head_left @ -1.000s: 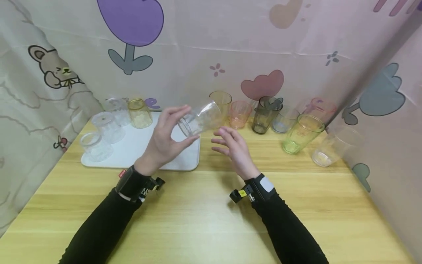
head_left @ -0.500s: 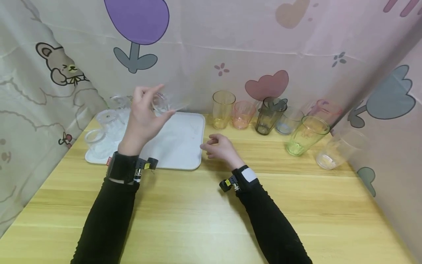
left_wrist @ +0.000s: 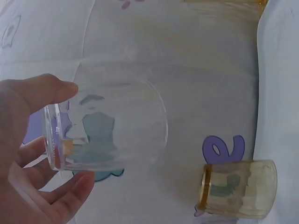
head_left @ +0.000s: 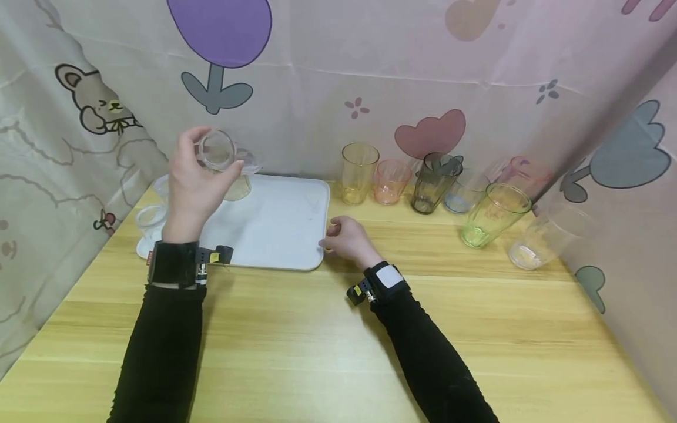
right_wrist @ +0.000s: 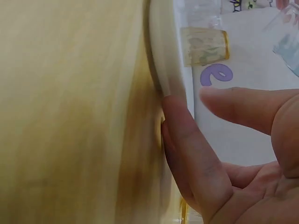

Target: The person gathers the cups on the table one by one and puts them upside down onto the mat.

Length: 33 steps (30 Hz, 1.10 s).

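Note:
My left hand holds a clear glass near its thick base, thumb on one side and fingers on the other. The glass is upside down, mouth toward the white tray, above its back left part. Below it, partly hidden, an amber glass stands inverted on the tray. My right hand is at the tray's right edge. In the right wrist view its index finger meets the rim, while the thumb stays apart above the tray.
Along the tray's left side stand clear inverted glasses, partly behind my left hand. To the right, several upright glasses line the table's back: yellow, pink, dark grey, green and clear. A patterned curtain hangs behind.
My left hand has carried the clear glass leftward over the tray, turning it from tilted to mouth down. My right hand has moved left and down from beside the glass to the tray's edge.

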Each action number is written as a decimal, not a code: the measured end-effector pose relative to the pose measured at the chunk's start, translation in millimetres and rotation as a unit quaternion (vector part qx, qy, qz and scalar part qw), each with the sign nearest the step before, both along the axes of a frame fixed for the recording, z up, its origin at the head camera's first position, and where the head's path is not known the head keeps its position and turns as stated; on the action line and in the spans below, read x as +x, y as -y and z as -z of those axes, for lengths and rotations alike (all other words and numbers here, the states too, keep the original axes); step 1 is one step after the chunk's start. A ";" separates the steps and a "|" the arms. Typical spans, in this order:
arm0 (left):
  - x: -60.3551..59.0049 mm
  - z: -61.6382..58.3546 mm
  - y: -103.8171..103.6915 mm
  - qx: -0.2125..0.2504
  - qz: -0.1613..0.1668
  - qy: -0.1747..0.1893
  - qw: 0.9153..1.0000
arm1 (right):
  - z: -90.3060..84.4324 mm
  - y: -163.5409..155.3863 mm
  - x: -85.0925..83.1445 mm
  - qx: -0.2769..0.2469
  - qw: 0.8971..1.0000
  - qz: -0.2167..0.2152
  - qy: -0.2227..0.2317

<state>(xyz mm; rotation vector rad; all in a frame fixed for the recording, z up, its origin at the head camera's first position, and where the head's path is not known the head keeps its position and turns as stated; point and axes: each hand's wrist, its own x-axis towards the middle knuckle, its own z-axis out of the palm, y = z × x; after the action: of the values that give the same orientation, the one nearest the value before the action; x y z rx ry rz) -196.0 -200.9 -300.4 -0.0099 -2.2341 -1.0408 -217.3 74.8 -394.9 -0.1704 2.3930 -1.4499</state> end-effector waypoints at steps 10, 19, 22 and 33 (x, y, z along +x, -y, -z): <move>-4.2 5.2 10.7 -0.015 -0.042 0.053 0.998 | 1.6 5.0 1.5 0.038 0.999 -0.021 -0.033; -6.4 13.5 20.0 -0.006 -0.056 0.148 0.987 | 3.3 6.2 2.7 0.046 0.997 -0.029 -0.047; -7.9 17.5 23.0 -0.012 -0.050 0.175 0.983 | 4.2 6.0 2.8 0.038 0.998 -0.028 -0.037; -14.0 30.5 29.4 -0.048 -0.030 0.226 0.972 | 4.7 6.0 2.7 0.036 0.998 -0.027 -0.035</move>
<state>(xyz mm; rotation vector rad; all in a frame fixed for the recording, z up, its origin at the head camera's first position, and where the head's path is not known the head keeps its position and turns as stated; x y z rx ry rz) -209.9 -230.3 -330.9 0.2766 -2.6731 -0.9740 -214.6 68.8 -399.6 -0.2717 2.4720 -1.3534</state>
